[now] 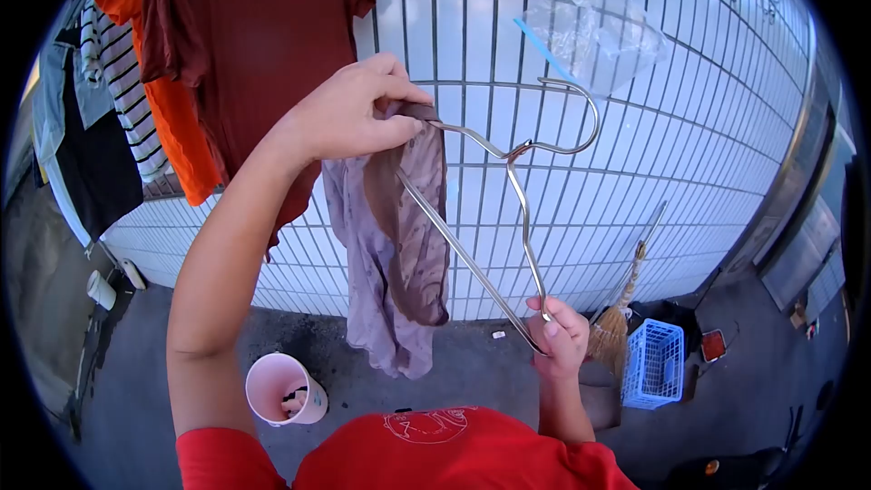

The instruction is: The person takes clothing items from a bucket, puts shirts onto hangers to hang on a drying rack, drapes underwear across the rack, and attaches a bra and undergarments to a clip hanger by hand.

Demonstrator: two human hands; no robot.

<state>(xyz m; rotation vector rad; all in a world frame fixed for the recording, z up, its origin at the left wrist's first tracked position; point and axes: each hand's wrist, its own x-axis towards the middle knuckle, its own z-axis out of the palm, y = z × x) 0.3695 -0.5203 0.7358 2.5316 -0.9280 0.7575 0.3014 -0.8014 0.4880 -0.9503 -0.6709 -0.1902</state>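
Note:
My left hand [367,113] is closed on the upper edge of a thin mauve garment [399,254], where one end of a metal clothes hanger [522,191] enters the cloth. The garment hangs down in loose folds below that hand; its exact kind I cannot make out. Lower right, my right hand [561,340] grips the hanger's other, bare end between thumb and fingers. The hanger is tilted, its hook pointing up and to the right. Part of the hanger's left end is hidden by the cloth and my left fingers.
A white-tiled wall [626,181] stands ahead. Dark red [263,45] and orange clothes [177,127] hang at left. A pink bucket [318,399], a blue basket [654,363] and a broom [611,336] stand on the floor. A clear plastic bag [594,36] hangs upper right.

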